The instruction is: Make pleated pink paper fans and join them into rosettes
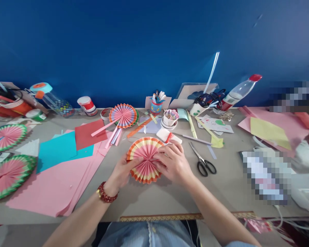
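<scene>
The person's left hand (121, 173) grips the left edge of a round pleated paper fan (146, 168), thumb lying over the folds. The right hand (176, 163) has its fingers bent onto the fan's right side, close to the centre; whether they pinch the paper or only press it, I can't tell from where I stand. The fan sits at the near middle of the desk (149, 202), between both hands.

As I judge it, the folding is done: pink, cream and orange pleats open into a nearly full disc. The part under the right fingers is hidden, so I can't say whether the ends are joined there; that join may be the step in hand. No strip shows on this fan.

Just beyond it, slightly left, an orange-edged fan (125, 115) has a long pink strip (103, 128) reaching out from its middle, so strips could be what the near one lacks. To the right lie scissors (201, 159), partly open and untouched. Farther left are coloured sheets, the teal sheet (56, 152) among them, and at the far left two green-edged fans (18, 175), also opened out round.
</scene>
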Tool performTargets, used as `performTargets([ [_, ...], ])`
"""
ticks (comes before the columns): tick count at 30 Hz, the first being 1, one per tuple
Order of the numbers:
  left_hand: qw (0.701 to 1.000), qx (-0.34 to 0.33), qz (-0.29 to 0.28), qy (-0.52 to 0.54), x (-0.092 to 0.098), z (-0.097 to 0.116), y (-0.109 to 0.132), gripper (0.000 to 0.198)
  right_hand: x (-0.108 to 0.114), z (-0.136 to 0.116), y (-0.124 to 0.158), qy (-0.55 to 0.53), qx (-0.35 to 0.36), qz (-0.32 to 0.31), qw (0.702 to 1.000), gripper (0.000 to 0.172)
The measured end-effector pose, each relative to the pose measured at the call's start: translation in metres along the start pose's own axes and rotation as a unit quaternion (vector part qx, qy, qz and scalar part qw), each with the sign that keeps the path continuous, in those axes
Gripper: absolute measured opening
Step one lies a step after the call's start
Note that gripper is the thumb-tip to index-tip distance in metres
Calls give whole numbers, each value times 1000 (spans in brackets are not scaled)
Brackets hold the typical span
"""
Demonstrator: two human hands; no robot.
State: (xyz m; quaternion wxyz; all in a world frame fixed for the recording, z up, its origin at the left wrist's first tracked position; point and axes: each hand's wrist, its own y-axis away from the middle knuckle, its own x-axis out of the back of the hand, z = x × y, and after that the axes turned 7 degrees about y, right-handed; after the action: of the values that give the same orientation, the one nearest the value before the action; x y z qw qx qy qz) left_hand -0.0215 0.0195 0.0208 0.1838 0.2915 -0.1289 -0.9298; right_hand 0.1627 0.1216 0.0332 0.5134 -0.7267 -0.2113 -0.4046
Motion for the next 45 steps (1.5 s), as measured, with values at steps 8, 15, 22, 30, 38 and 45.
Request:
performTargets([
  [8, 1000, -7, 6, -8, 0, -2, -1, 33, 1, 1, -1, 12, 13, 17, 1000, 11],
  [15, 1000, -1, 3, -14, 4, 2, -5, 35, 4, 9, -4, -4, 15, 5, 1000, 15],
  [22, 1000, 7, 7, -4, 11, 6, -9, 38, 6, 13, -7, -15, 19, -2, 1000, 12],
  [30, 1000, 4, -18, -19, 19, 7, -16, 38, 1, 14, -6, -44, 33, 4, 998, 9],
  [38, 997, 23, -73, -28, 27, 21, -17, 54, 12, 26, -2, -255, -33, -31, 966, 37],
  [45, 981, 71, -176, -41, 21, 27, -9, 53, -7, 13, -1, -399, -120, 22, 909, 25],
])
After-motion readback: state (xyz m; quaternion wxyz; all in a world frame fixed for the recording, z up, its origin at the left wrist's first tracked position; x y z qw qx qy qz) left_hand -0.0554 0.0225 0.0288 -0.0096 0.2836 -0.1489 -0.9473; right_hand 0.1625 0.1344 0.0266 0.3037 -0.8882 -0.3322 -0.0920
